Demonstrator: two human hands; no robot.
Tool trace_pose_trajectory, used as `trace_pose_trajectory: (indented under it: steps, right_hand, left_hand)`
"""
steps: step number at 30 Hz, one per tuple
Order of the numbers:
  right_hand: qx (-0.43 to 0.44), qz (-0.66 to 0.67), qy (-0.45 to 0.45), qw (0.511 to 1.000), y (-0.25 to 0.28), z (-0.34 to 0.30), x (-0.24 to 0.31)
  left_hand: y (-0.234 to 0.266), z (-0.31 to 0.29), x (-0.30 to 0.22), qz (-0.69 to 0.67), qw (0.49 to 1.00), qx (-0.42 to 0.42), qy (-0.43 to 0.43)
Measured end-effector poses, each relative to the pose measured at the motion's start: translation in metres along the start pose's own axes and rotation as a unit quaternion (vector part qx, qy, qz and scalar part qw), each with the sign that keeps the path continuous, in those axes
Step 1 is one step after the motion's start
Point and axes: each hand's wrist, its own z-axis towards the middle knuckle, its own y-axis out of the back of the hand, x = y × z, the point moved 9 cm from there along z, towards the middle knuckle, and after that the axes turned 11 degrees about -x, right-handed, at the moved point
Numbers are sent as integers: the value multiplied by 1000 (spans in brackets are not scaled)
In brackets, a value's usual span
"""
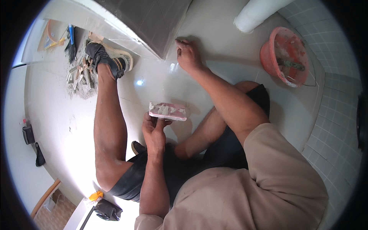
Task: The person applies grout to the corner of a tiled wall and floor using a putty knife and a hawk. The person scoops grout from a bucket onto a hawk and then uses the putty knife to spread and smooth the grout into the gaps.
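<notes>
Resting on the pale floor (230, 48) at the upper right of the frame, a red tub (267, 59) contained an elongated, residue-coated tool (294, 65). Greyish residue also covered parts of the tub's inner wall and rim. A thin wire handle (315, 78) hung at the tub's right side. A white pipe (260, 15) lay to the upper left of the tub, apart from it.

The two hands were apart. The left hand (154, 130), at the centre of the frame, was closed on the near edge of a pink slab (168, 110), with the thumb and fingers gripping from below. The slab was held above the floor; uneven whitish patches covered its visible face.

The right hand (188, 55), at the upper centre, was partly curled, with one finger extended beside the lower corner of a grey tiled block (153, 28). Contact with the block, and any item between the fingertips, could not be determined. Broken debris (82, 76) lay at the upper left, near a dark shoe (109, 61).
</notes>
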Motion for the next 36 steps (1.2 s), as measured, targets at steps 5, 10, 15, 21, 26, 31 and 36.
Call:
trace_pose_trajectory:
  steps: [5,10,15,21,26,31,36]
  right_hand:
    - [-40,-102,-30,994,-8,60,-62]
    - [-21,-107,-87,990,-15,92,-74]
    - [70,-137,-88,984,-30,105,-85]
    - [60,-161,81,982,-26,99,-67]
    - [72,-112,14,991,-25,105,-75]
    - [80,-151,-49,984,-26,94,-77]
    - [31,0,-85,996,-22,66,-63]
  left_hand:
    - [-8,1,4,4,1000,8,15]
    - [-2,-2,5,8,1000,4,28]
    - [-7,-1,5,1,1000,4,27]
    - [-7,2,7,-16,999,2,32]
    - [-6,1,7,-4,999,-5,32]
    - [-9,2,11,-7,1000,8,23]
    - [-9,3,13,3,1000,14,15]
